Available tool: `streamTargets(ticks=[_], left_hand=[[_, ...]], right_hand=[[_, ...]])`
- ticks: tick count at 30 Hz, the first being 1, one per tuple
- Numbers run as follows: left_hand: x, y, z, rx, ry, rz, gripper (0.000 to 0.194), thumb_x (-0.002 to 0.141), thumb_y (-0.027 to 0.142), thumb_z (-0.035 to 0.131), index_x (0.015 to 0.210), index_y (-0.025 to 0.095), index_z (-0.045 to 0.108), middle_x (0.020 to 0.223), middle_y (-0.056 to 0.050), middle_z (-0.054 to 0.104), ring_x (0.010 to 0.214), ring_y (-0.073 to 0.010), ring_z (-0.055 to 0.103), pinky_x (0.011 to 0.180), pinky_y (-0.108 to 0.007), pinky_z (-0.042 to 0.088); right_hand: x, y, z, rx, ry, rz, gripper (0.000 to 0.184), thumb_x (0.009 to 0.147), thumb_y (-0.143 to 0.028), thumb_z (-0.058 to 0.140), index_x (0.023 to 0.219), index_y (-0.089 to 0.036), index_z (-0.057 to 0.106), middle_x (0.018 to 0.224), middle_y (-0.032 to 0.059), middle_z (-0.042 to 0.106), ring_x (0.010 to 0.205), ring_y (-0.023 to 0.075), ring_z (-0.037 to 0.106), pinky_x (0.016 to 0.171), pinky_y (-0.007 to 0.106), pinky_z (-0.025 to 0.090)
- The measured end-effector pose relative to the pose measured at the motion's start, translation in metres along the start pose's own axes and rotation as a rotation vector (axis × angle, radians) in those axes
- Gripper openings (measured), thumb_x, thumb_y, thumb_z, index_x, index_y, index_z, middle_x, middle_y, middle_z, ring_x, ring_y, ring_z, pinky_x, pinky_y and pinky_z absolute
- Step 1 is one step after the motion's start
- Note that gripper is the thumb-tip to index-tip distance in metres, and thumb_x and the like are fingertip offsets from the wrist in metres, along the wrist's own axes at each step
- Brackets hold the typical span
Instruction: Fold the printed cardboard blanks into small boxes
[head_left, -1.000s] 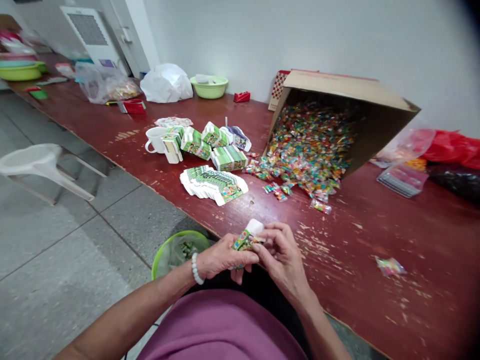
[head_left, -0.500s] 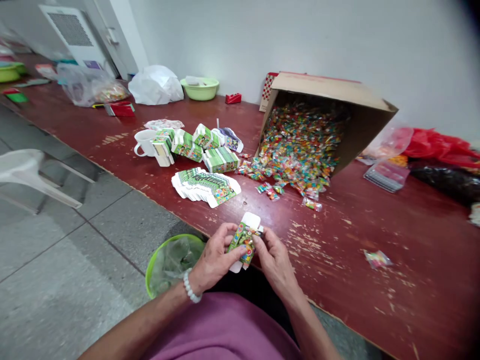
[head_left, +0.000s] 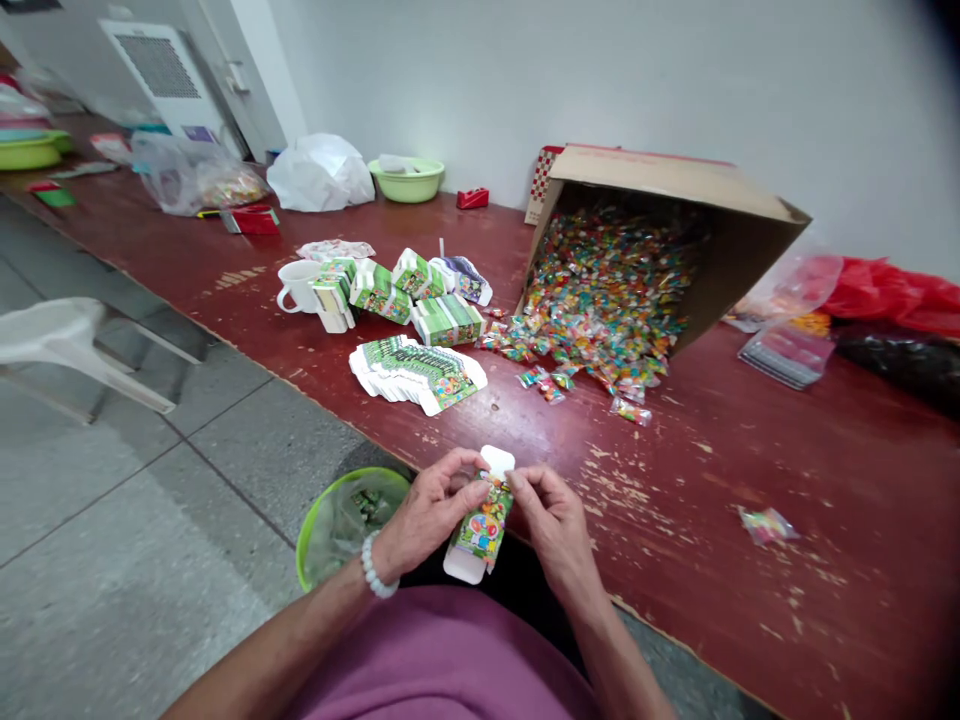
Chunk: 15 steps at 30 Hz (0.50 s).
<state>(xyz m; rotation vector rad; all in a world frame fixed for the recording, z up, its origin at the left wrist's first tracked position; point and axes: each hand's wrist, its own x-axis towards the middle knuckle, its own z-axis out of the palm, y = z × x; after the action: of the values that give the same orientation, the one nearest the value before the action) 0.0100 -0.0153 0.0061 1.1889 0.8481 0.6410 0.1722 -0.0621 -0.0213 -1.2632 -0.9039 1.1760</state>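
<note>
Your left hand (head_left: pixel 426 512) and right hand (head_left: pixel 553 515) pinch a small, green-printed cardboard box (head_left: pixel 485 524) near its top, its lower end jutting towards you.

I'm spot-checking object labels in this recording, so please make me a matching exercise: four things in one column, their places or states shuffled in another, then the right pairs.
Things
1. Small printed box
2. White mug
3. Large cardboard box
4. Green-rimmed bin

Places or states
A. On its side, with wrapped candies spilling from its open end
B. Lower than the red table, with a see-through bag inside
C. Between the left hand and the right hand
D. Beside the green packs, handle showing

Pairs: 1-C, 2-D, 3-A, 4-B
</note>
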Motion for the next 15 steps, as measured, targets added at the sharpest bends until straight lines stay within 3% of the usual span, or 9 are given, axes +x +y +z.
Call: streamTargets(ticks=[4,8,11,15], left_hand=[[0.0007,0.0025,-0.0031,0.063,-0.034,0.027,0.024,0.088,0.036,0.064,0.103,0.019,0.055,0.08,0.002,0.061,0.071,-0.011,0.055,0.063,-0.021,0.044],[-0.0001,0.0064,-0.002,0.105,-0.062,0.039,0.019,0.088,0.034,0.062,0.097,0.017,0.059,0.086,0.0,0.062,0.076,-0.0122,0.056,0.068,-0.022,0.044],[-0.0014,0.0076,0.0002,0.033,-0.019,0.065,0.02,0.085,0.033,0.067,0.094,0.018,0.058,0.087,0.0,0.063,0.078,-0.0124,0.057,0.07,-0.022,0.045],[-0.0002,0.0018,0.0019,-0.191,0.041,-0.03,0.048,0.078,0.036,0.076,0.114,0.025,0.046,0.089,0.002,0.065,0.075,-0.0131,0.064,0.068,-0.024,0.048]], right_hand=[[0.0074,-0.0067,-0.0082,0.124,-0.103,0.142,0.031,0.074,-0.045,0.079,0.075,-0.017,0.065,0.069,-0.0012,0.066,0.061,0.0123,0.058,0.061,0.025,0.047],[0.0102,-0.0106,-0.0097,0.18,-0.134,0.149,0.039,0.068,-0.039,0.085,0.097,-0.021,0.067,0.077,-0.0013,0.069,0.068,0.0135,0.062,0.065,0.026,0.05],[0.0073,-0.0112,-0.0094,0.034,-0.169,0.072,0.025,0.076,-0.04,0.078,0.085,-0.018,0.07,0.073,0.001,0.068,0.065,0.0134,0.06,0.061,0.025,0.049],[0.004,-0.0083,-0.0075,-0.194,-0.049,-0.146,0.018,0.084,-0.036,0.07,0.08,-0.019,0.072,0.077,0.0039,0.069,0.069,0.0158,0.061,0.063,0.027,0.05]])
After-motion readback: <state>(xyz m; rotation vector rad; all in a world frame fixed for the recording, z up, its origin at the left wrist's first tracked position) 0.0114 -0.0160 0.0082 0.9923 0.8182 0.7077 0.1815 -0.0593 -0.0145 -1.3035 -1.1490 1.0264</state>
